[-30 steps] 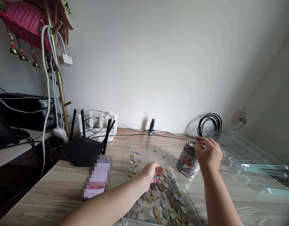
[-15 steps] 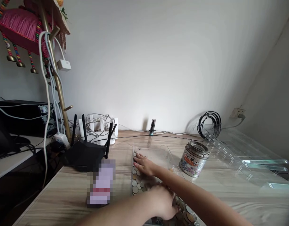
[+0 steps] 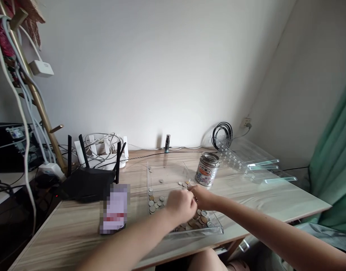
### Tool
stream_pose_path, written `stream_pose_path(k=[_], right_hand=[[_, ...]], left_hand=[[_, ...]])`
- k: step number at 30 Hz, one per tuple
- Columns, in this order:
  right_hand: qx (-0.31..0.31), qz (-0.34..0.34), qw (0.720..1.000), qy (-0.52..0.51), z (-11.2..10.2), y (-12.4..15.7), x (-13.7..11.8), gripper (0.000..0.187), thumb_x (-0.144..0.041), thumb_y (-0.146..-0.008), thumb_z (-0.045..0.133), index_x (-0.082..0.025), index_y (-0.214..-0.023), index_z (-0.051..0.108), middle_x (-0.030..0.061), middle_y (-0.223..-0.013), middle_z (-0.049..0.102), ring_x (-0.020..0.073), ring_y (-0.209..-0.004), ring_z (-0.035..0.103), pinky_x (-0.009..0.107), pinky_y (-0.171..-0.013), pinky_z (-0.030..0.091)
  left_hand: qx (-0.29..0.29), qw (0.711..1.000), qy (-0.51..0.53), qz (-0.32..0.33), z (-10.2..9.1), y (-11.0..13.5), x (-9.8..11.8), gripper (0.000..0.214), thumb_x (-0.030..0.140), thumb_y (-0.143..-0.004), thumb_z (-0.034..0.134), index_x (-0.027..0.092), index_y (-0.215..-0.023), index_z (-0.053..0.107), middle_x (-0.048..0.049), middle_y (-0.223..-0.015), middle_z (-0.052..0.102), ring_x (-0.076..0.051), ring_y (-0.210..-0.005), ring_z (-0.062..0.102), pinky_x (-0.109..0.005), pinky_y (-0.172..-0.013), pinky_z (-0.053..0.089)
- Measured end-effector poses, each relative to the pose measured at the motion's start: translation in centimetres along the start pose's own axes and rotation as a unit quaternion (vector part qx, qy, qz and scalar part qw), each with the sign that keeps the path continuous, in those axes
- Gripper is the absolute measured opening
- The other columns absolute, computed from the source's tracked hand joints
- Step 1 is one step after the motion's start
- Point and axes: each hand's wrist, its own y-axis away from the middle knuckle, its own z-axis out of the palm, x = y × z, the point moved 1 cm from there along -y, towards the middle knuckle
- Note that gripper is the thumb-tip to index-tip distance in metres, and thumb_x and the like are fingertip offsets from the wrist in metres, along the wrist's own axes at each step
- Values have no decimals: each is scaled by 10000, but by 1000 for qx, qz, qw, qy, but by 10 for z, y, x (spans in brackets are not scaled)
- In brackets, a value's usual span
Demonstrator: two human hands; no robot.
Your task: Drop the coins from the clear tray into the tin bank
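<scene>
A clear acrylic tray [image 3: 150,170] lies on the wooden desk and holds several coins [image 3: 155,201] of silver and brass colour. My left hand [image 3: 182,205] hovers over the middle of the tray, fingers curled in with their tips hidden. My right hand [image 3: 203,197] reaches in from the right and touches the left hand over the coins; its fingers are bunched as if pinching. A small printed tin can [image 3: 206,170] with an open top stands just beyond the tray's far right corner.
A black router [image 3: 85,180] with antennas and a blurred phone-sized object [image 3: 114,207] sit left of the tray. Clear acrylic pieces [image 3: 254,163] and a coiled black cable [image 3: 222,132] lie at the right back. The desk's front edge runs just below the tray.
The view has swung right and pulled back. My right hand drew back from the tray's far left coins to its middle, and my left hand rose to meet it.
</scene>
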Motion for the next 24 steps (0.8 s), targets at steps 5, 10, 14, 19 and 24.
stream_pose_path(k=[5,10,14,19,24], right_hand=[[-5,36,998,52,6,15,-13,476,-423,-609,558,-143,-994,542,124,-965,539,237,-850,514,337,-714,402],[-87,109,989,44,8,9,-19,749,-423,-349,706,-153,-1022,517,133,-1019,512,280,-873,516,360,-698,425],[-142,161,977,-2,7,5,-16,642,-347,-291,728,-130,-875,574,112,-900,568,239,-733,567,342,-598,457],[-182,210,959,-56,12,6,-22,392,-276,-360,712,-80,-673,582,88,-719,591,193,-565,576,331,-498,470],[-154,208,964,-66,18,12,-36,180,-176,-425,681,-106,-527,549,27,-543,564,183,-569,575,344,-564,474]], left_hand=[[57,990,-64,-116,-12,-8,-13,226,185,-556,584,199,-569,359,-125,-893,469,-342,-1134,252,-506,-903,217],[-7,987,-56,-153,-20,6,-19,341,123,-436,650,196,-527,330,-124,-924,459,-369,-1182,142,-541,-900,192],[-77,978,-94,-168,-35,8,-17,354,28,-335,665,192,-466,380,-74,-769,501,-373,-1091,326,-517,-883,256],[-159,939,-178,-247,-41,-1,-16,260,132,-408,688,196,-474,445,-41,-593,531,-281,-761,563,-411,-619,461],[-183,931,-182,-257,-37,4,-12,186,155,-442,682,190,-528,520,-20,-467,496,-268,-571,571,-435,-500,460]])
